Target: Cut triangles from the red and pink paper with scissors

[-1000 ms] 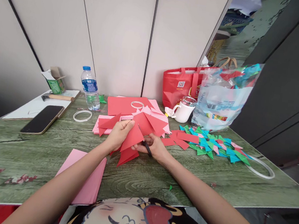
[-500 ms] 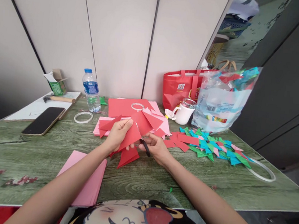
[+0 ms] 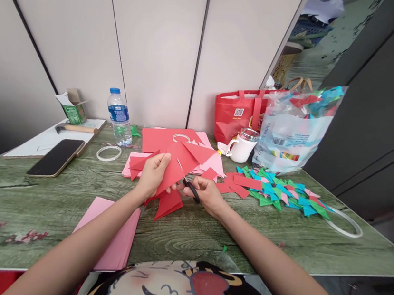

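While the left hand (image 3: 153, 176) pinches a sheet of red paper (image 3: 176, 169) between thumb and curled fingers and holds it tilted above the green wood-grain table (image 3: 190, 233), the right hand (image 3: 205, 192) is closed around the black handles of a pair of scissors (image 3: 191, 190), whose blades run up into the sheet's lower edge; how far the blades are parted cannot be told. Red paper hangs in pointed flaps below the left hand, down to the tabletop.

Taking the held sheet as the landmark: just behind it lies a spread stack of red and pink sheets (image 3: 168, 144), with a white tape ring (image 3: 180, 138) partly hidden by the sheet's upper corner. To its right, loose red triangles (image 3: 235, 185) lie on the table, and beyond them a heap of green, blue and pink folded triangles (image 3: 284, 194), with a large white ring (image 3: 345, 223) at the heap's far end. Behind and right of the sheet stand a white mug (image 3: 242, 146), a red tote bag (image 3: 237, 112) and a clear plastic bag (image 3: 292, 130) of coloured paper. To its left are another tape ring (image 3: 108, 153), a water bottle (image 3: 118, 116), a dark phone (image 3: 55, 156), a hammer (image 3: 77, 128) and a small green carton (image 3: 73, 106). Nearer the person, below and left of the sheet, lies a pink paper stack (image 3: 114, 238).
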### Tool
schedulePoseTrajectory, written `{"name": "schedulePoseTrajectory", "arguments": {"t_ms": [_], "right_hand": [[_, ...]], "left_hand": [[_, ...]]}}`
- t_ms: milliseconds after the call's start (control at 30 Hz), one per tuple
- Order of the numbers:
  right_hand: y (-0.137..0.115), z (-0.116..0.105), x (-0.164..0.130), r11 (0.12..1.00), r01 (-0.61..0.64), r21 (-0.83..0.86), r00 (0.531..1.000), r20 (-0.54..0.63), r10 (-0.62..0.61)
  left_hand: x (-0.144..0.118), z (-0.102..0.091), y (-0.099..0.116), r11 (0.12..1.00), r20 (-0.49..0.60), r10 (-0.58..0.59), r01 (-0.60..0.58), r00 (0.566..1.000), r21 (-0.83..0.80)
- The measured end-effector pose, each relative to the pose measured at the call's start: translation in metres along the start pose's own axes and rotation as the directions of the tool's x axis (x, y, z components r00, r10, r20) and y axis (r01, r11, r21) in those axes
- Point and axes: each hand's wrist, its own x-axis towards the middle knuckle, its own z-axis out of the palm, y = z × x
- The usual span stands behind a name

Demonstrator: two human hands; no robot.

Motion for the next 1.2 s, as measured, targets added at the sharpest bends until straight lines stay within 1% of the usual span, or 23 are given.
{"name": "schedulePoseTrajectory", "arguments": {"t_ms": [100,167,267,333,467,600,733,800,900,967,1200], "right_hand": [[-0.0014,-0.001,-0.0007,1.0,-0.014,0.028,0.999,0.037,0.013],[-0.0017,-0.0028,-0.0003,0.999,-0.013,0.047,0.997,0.072,0.009],[-0.0013,-0.0058,0.0008,0.999,0.012,0.032,0.993,0.115,-0.016],[-0.0009,-0.0067,0.0011,0.999,0.034,0.023,0.991,0.132,-0.037],[-0.0004,-0.0052,0.0007,0.997,0.073,0.03,0.984,0.16,-0.077],[0.0004,-0.0037,0.0005,0.997,0.072,0.006,0.981,0.18,-0.072],[-0.0001,-0.0039,0.0009,0.997,0.072,-0.007,0.984,0.166,-0.07],[-0.0002,-0.004,0.0014,0.996,0.092,-0.02,0.983,0.159,-0.087],[0.0006,-0.0038,0.0023,0.991,0.125,-0.043,0.98,0.162,-0.116],[0.0013,-0.0037,0.0026,0.99,0.134,-0.05,0.978,0.17,-0.124],[0.0035,-0.0036,0.0024,0.982,0.156,-0.102,0.975,0.174,-0.137]], "left_hand": [[0.0016,-0.0028,0.0022,1.0,0.01,0.005,-0.005,1.0,0.016],[0.0006,-0.0028,0.0036,0.999,0.052,-0.005,0.002,0.999,0.05],[-0.003,0.0,0.0047,0.994,0.122,-0.042,0.03,0.992,0.104],[-0.0051,0.002,0.0048,0.991,0.145,-0.068,0.05,0.987,0.124],[-0.0054,0.0031,0.0046,0.992,0.145,-0.098,0.086,0.985,0.088],[-0.0049,0.0024,0.0056,0.99,0.15,-0.139,0.137,0.979,0.026],[-0.0069,0.0041,0.0047,0.987,0.198,-0.152,0.14,0.968,0.075],[-0.0069,0.005,0.0032,0.986,0.183,-0.115,0.09,0.976,0.141],[-0.0045,0.0051,0.0014,0.955,0.116,0.056,-0.087,0.992,0.283],[-0.0024,0.0044,0.0006,0.926,0.1,0.13,-0.157,0.986,0.344],[-0.0012,0.0033,-0.0011,0.922,0.096,0.113,-0.14,0.989,0.361]]}}
